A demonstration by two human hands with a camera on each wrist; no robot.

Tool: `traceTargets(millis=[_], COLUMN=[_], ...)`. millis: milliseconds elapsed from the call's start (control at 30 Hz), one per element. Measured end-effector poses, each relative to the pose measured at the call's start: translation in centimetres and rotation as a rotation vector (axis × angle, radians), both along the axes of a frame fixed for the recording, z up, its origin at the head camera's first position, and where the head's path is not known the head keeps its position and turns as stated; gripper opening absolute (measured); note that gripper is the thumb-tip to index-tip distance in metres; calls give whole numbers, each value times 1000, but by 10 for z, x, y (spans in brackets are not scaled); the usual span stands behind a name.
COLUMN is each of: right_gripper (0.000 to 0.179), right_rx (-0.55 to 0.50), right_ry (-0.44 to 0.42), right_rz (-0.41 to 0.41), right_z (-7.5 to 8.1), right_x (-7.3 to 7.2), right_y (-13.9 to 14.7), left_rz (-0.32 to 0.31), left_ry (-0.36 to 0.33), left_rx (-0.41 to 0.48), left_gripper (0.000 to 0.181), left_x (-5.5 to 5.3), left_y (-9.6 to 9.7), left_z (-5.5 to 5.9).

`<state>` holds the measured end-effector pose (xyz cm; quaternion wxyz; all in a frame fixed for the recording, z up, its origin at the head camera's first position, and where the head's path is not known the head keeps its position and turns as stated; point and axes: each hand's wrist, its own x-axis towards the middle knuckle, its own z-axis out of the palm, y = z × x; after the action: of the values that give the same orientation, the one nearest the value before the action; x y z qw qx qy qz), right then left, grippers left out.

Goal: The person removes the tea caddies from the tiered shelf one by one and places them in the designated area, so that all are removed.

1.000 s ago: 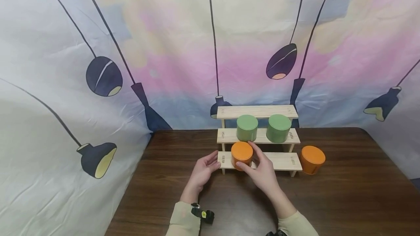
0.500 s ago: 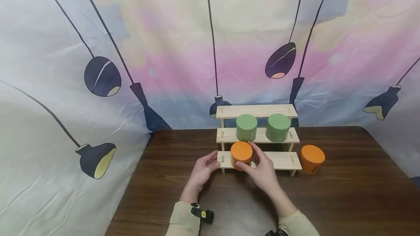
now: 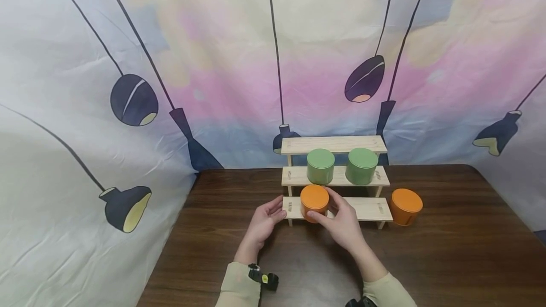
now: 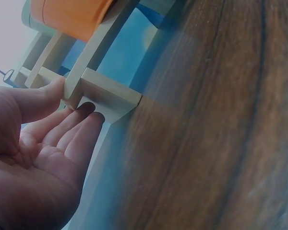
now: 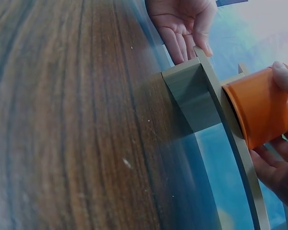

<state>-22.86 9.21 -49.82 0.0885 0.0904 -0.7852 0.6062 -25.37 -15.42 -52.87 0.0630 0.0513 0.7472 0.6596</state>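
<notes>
A tiered wooden display stand [image 3: 364, 208] with three steps stands on the dark wood table. My right hand [image 3: 344, 224] grips a lidded orange tin [image 3: 314, 197] on the bottom step, left of its middle. In the right wrist view the thumb lies on one side of that tin [image 5: 261, 108] and the fingers curl round the other; its base is right at the board. My left hand [image 3: 262, 224] pinches the left end of the bottom step. The left wrist view has its thumb on the board's end [image 4: 77, 84] and its fingertips against the stand's underside.
Two green tins [image 3: 321, 166] stand on the middle step, just behind the held tin. Another orange tin [image 3: 406, 207] is on the table by the stand's right end. A printed cloth [image 3: 239, 84] hangs along the table's far edge.
</notes>
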Motion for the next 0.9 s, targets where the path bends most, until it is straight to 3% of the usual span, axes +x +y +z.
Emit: traceTargets(millis=[900], right_gripper=[86], right_rx=[-58], right_ry=[-53], right_rz=[12], right_z=[-2], right_x=[1], right_y=[1], left_rz=[1], left_ry=[-5], left_rx=[4], left_gripper=[54], left_x=[-1], left_y=[0], left_z=[-1])
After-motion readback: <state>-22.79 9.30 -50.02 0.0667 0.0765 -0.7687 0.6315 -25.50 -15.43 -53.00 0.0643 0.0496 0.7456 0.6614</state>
